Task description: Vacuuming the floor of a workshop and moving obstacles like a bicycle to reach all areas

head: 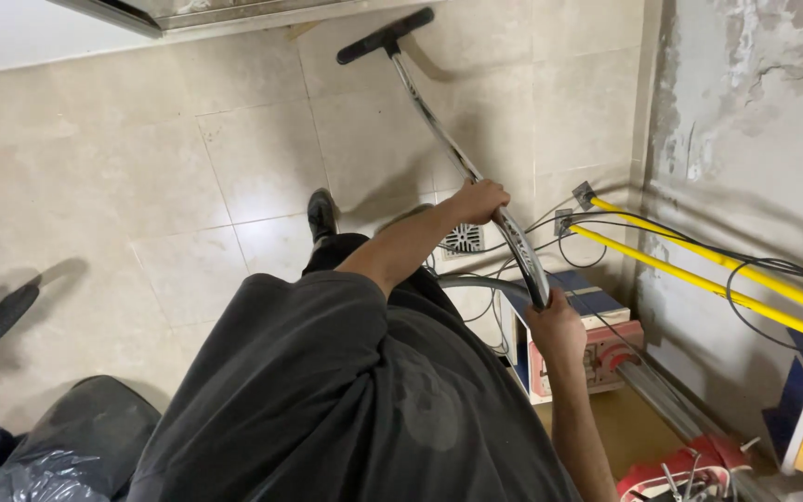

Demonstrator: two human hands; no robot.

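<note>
In the head view, one chrome vacuum wand [457, 153] is gripped by both hands: the left hand [478, 201] is closed round its middle, the right hand [557, 327] round its lower bend. Its black floor nozzle [384, 35] lies on the tiled floor [141, 186] at upper centre. The hose below is hidden by the arm. One blue-and-white box [597, 299] is seen at centre right, its print unreadable. Two yellow bars [699, 270] are cut off at right.

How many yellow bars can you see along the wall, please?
2: the upper yellow bar runs from its bracket down toward the right edge; the lower yellow bar lies just beneath, roughly parallel. Cables cross both, and their far ends are partly hidden.
</note>
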